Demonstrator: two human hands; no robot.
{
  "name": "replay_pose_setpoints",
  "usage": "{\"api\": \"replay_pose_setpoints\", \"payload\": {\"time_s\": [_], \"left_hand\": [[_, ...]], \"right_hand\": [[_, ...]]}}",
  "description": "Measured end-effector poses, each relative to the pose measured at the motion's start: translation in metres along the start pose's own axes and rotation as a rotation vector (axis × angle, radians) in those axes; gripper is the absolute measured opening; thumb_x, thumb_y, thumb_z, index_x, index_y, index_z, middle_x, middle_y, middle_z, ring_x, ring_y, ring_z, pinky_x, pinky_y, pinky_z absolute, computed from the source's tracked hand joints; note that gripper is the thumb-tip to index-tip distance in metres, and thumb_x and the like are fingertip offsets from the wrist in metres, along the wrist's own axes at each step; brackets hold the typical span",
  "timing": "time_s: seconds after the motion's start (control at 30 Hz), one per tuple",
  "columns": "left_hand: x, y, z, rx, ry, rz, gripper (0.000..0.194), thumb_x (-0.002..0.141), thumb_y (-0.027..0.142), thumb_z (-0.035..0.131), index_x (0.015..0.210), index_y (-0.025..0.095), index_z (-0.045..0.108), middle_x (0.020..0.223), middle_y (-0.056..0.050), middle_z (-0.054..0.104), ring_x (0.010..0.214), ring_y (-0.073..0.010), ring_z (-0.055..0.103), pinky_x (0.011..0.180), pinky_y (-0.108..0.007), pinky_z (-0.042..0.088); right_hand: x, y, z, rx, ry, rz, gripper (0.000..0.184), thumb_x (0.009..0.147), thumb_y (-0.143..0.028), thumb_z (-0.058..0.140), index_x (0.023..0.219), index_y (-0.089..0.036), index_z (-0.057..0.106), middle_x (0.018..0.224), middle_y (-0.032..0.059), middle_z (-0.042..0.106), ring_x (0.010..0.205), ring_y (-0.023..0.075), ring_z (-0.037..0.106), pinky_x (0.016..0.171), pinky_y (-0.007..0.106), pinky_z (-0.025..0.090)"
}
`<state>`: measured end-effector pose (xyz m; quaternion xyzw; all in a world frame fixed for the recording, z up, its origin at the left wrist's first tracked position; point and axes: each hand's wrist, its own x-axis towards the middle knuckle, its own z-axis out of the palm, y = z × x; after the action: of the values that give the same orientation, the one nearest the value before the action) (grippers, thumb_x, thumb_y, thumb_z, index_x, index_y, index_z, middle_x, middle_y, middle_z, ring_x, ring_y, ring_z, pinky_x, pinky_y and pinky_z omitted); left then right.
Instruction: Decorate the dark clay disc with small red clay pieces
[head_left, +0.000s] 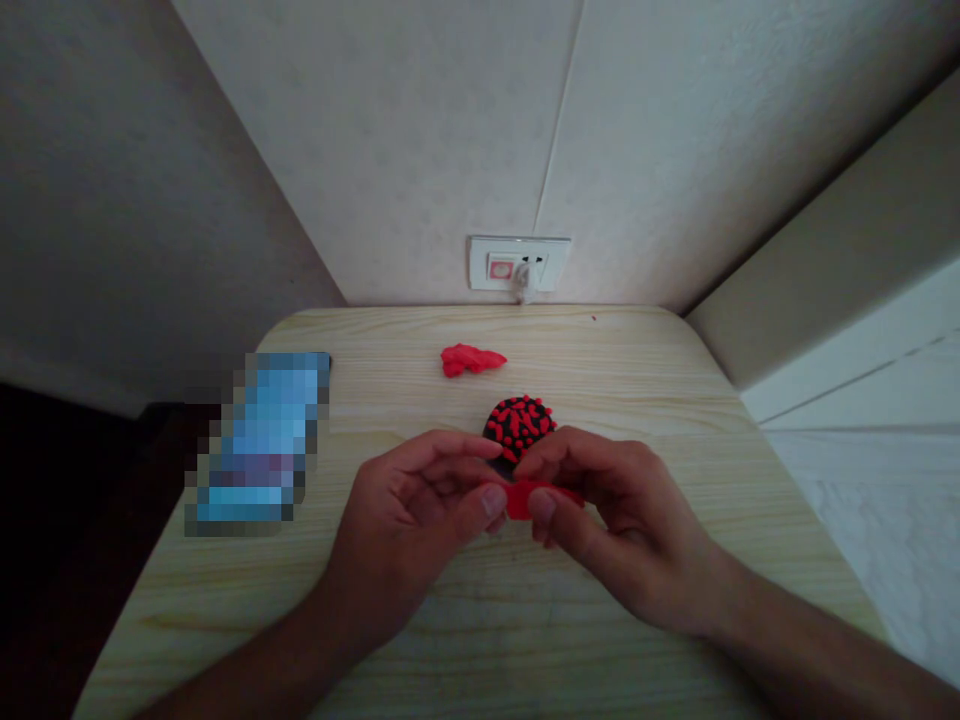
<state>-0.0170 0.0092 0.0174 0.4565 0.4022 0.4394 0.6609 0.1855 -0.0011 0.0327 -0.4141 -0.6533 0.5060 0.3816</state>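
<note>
Between my two hands is a flattened strip of red modelling clay. My left hand pinches its left end between thumb and fingers. The thumb of my right hand presses on the strip's right part, with the fingers curled behind it. Just beyond my fingertips sits a round black piece dotted with small red bits, its near side hidden by my hands. Farther back on the table lies an irregular lump of red clay, touched by neither hand.
A phone-like device, blurred by pixelation, lies on the left of the light wooden table. A wall socket with a plug in it is just above the table's back edge. Walls border the back.
</note>
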Motion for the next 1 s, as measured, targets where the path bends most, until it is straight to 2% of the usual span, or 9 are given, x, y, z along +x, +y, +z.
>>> {"api": "replay_pose_setpoints", "payload": {"time_s": [0.13,0.23,0.37,0.43,0.63,0.73,0.87,0.93,1.0], "left_hand": [[0.0005,-0.0026,-0.0019,-0.031,-0.018,-0.034,0.024,0.080,0.012,0.086,0.101,0.023,0.080,0.081,0.003,0.082,0.070,-0.0081,0.075,0.066,-0.011,0.059],[0.0021,-0.0047,-0.0034,-0.029,-0.024,-0.043,0.026,0.079,0.012,0.088,0.101,0.022,0.080,0.083,0.001,0.082,0.070,-0.0089,0.075,0.068,-0.013,0.060],[0.0036,-0.0041,-0.0033,0.002,0.007,-0.037,0.021,0.079,0.012,0.087,0.096,0.022,0.081,0.079,0.002,0.082,0.067,-0.0075,0.073,0.065,-0.010,0.059],[0.0035,-0.0022,-0.0023,0.004,0.021,-0.037,0.020,0.078,0.012,0.088,0.093,0.022,0.080,0.078,0.003,0.082,0.067,-0.0075,0.074,0.065,-0.010,0.058],[0.0011,0.0027,0.0011,0.022,0.045,-0.029,0.016,0.077,0.008,0.086,0.085,0.018,0.076,0.074,0.003,0.080,0.067,-0.0081,0.073,0.065,-0.011,0.058],[0.0007,0.0007,0.0022,-0.007,0.031,-0.025,0.019,0.081,0.009,0.083,0.094,0.018,0.073,0.074,0.004,0.079,0.066,-0.0071,0.072,0.064,-0.011,0.057],[0.0028,-0.0036,0.0029,-0.080,-0.023,-0.009,0.025,0.085,0.014,0.081,0.107,0.019,0.070,0.075,0.005,0.076,0.066,-0.0081,0.072,0.064,-0.014,0.058],[0.0034,-0.0037,0.0026,-0.064,-0.054,-0.030,0.020,0.084,0.015,0.082,0.102,0.018,0.074,0.077,0.003,0.077,0.067,-0.0087,0.071,0.066,-0.015,0.059],[0.0030,-0.0019,0.0021,-0.009,-0.067,-0.050,0.008,0.083,0.015,0.082,0.089,0.017,0.078,0.073,0.001,0.078,0.065,-0.0088,0.070,0.064,-0.015,0.057]], "right_hand": [[-0.0004,0.0012,0.0005,-0.019,0.015,-0.027,0.002,0.094,-0.019,0.072,0.094,-0.018,0.074,0.074,-0.0008,0.072,0.062,0.0098,0.062,0.057,0.019,0.048],[-0.0005,0.0019,0.0015,-0.018,0.046,0.003,0.008,0.095,-0.019,0.071,0.089,-0.017,0.075,0.068,-0.0010,0.069,0.059,0.0096,0.060,0.053,0.020,0.046],[0.0007,0.0018,0.0026,0.083,0.045,0.044,0.003,0.091,-0.019,0.076,0.093,-0.017,0.076,0.072,0.0000,0.072,0.060,0.0103,0.061,0.055,0.020,0.048],[0.0015,0.0019,0.0026,0.110,0.038,0.058,0.009,0.086,-0.019,0.081,0.095,-0.018,0.079,0.075,0.0010,0.074,0.062,0.0113,0.063,0.056,0.020,0.050],[0.0021,0.0021,0.0016,0.057,0.024,0.078,0.008,0.086,-0.024,0.084,0.086,-0.016,0.082,0.068,0.0014,0.073,0.058,0.0118,0.061,0.052,0.021,0.046],[0.0010,0.0012,0.0021,0.037,0.024,0.103,0.012,0.085,-0.025,0.084,0.083,-0.015,0.079,0.065,0.0003,0.070,0.057,0.0107,0.057,0.050,0.020,0.041],[-0.0002,-0.0008,0.0026,0.050,0.022,0.111,0.014,0.087,-0.026,0.083,0.081,-0.015,0.077,0.065,-0.0004,0.069,0.057,0.0103,0.056,0.051,0.020,0.041],[-0.0005,-0.0008,0.0024,0.064,0.017,0.112,0.014,0.088,-0.026,0.082,0.081,-0.015,0.077,0.065,-0.0002,0.069,0.057,0.0103,0.057,0.051,0.020,0.042],[-0.0007,0.0003,0.0019,0.085,-0.005,0.119,0.012,0.089,-0.026,0.081,0.084,-0.016,0.077,0.070,0.0011,0.073,0.059,0.0108,0.059,0.053,0.020,0.044]]}}
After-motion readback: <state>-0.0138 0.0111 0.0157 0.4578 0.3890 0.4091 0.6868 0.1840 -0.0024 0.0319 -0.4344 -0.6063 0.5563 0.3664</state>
